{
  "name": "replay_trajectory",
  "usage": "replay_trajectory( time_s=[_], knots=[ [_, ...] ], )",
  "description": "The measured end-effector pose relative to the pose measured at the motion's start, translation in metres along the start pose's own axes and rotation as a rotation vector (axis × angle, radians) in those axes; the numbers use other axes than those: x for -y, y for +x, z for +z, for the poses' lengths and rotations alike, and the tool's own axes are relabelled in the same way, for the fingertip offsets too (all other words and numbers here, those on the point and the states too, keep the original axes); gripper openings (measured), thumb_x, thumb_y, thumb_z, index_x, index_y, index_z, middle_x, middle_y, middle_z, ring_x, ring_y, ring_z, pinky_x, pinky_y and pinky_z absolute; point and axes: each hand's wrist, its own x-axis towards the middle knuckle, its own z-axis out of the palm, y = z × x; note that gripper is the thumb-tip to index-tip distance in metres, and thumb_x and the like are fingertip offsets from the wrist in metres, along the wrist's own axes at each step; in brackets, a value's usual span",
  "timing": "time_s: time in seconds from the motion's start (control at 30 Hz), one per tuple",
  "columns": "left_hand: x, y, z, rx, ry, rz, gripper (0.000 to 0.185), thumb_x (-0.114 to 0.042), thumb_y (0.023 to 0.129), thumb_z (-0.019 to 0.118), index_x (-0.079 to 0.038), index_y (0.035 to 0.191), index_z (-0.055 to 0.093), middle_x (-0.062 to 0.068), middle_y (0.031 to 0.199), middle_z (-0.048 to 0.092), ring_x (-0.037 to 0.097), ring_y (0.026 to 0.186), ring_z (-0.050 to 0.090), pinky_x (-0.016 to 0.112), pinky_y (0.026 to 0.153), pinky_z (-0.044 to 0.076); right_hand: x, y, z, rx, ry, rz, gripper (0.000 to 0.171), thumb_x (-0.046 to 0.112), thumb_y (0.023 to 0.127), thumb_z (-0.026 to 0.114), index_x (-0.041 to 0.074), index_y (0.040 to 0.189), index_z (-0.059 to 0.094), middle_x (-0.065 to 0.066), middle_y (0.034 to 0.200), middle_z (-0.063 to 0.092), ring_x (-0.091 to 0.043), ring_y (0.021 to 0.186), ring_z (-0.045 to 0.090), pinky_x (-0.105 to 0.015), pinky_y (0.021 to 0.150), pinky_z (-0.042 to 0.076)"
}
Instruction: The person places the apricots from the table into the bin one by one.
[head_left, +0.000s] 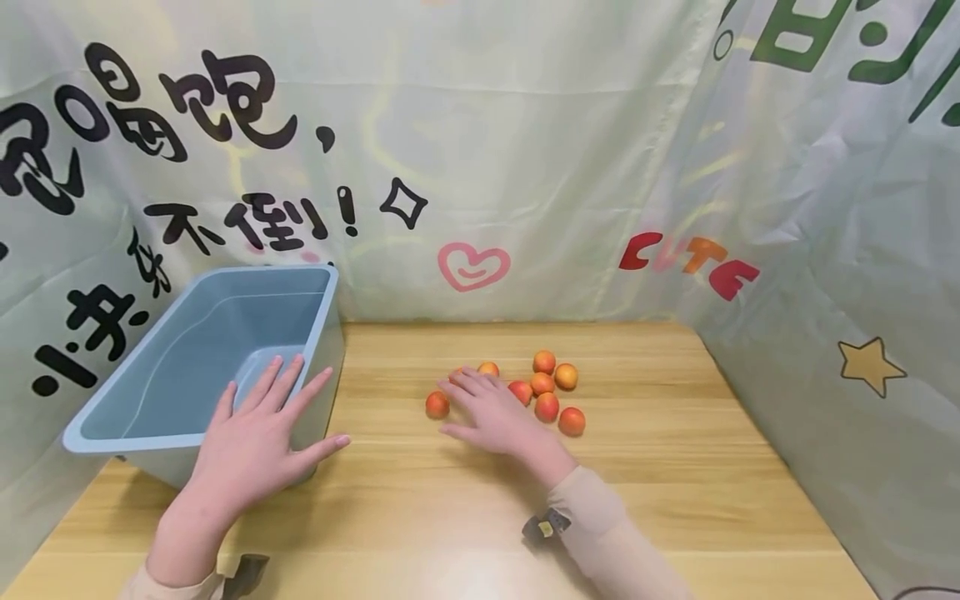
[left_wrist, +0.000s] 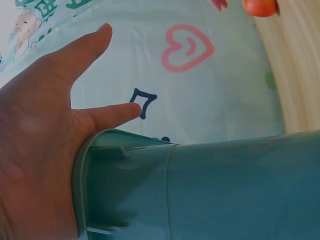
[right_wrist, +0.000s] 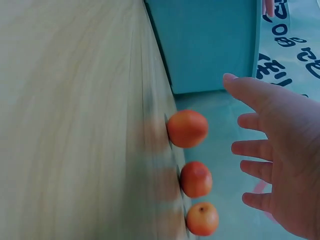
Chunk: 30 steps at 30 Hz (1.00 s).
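Several small orange-red fruits that look like apricots (head_left: 572,421) lie loosely grouped on the wooden table. My right hand (head_left: 495,414) hovers palm down over the left part of the group, fingers extended, hiding some fruits. In the right wrist view, that hand (right_wrist: 285,150) holds nothing and is apart from three fruits (right_wrist: 188,128). A deep blue plastic bin (head_left: 327,358) stands at the left. Spread wide, the fingers of my left hand (head_left: 251,446) reach over its near rim. The left wrist view shows this hand (left_wrist: 40,125) against the bin's rim, thumb stretched away.
Behind the wooden table (head_left: 420,508) hangs a pale printed curtain (head_left: 540,183), which also runs along both sides. The bin stands close to the curtain's left part. A dark cable (head_left: 926,590) shows at the lower right corner.
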Motion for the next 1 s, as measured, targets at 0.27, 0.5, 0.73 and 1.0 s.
replay_trajectory(
  time_s=[0.27, 0.5, 0.73, 1.0],
  knots=[
    [-0.002, 0.000, 0.001, 0.000, 0.003, -0.003, 0.087, -0.079, 0.081, 0.049, -0.031, 0.152, 0.033, 0.013, 0.160, 0.030, 0.038, 0.147, 0.026, 0.072, 0.111, 0.014, 0.005, 0.019, 0.005, 0.039, -0.014, -0.040, 0.070, 0.050, 0.092, 0.060, 0.019, 0.151, 0.037, -0.009, 0.151, 0.046, -0.031, 0.144, 0.037, -0.051, 0.118, 0.029],
    [-0.001, 0.001, 0.000, -0.005, 0.006, -0.002, 0.087, -0.079, 0.081, 0.049, -0.031, 0.152, 0.033, 0.014, 0.159, 0.030, 0.038, 0.147, 0.026, 0.072, 0.111, 0.013, 0.006, 0.033, 0.004, 0.083, -0.018, -0.047, 0.064, 0.034, 0.087, 0.070, 0.015, 0.144, 0.048, -0.011, 0.145, 0.053, -0.030, 0.139, 0.043, -0.049, 0.117, 0.032],
    [0.001, 0.001, 0.000, -0.008, 0.009, -0.001, 0.087, -0.080, 0.081, 0.048, -0.032, 0.152, 0.032, 0.014, 0.159, 0.030, 0.038, 0.147, 0.026, 0.072, 0.111, 0.013, 0.005, 0.043, 0.003, 0.089, -0.046, -0.058, 0.050, 0.025, 0.088, 0.068, 0.018, 0.137, 0.057, -0.008, 0.135, 0.060, -0.026, 0.131, 0.052, -0.043, 0.113, 0.038],
    [0.000, 0.001, -0.001, 0.001, 0.010, 0.000, 0.086, -0.079, 0.082, 0.048, -0.031, 0.152, 0.034, 0.013, 0.160, 0.030, 0.038, 0.147, 0.026, 0.071, 0.112, 0.014, 0.007, 0.048, 0.001, 0.053, -0.056, -0.093, 0.038, 0.023, 0.088, 0.070, 0.018, 0.126, 0.066, -0.001, 0.122, 0.068, -0.020, 0.119, 0.060, -0.038, 0.108, 0.043]
  ],
)
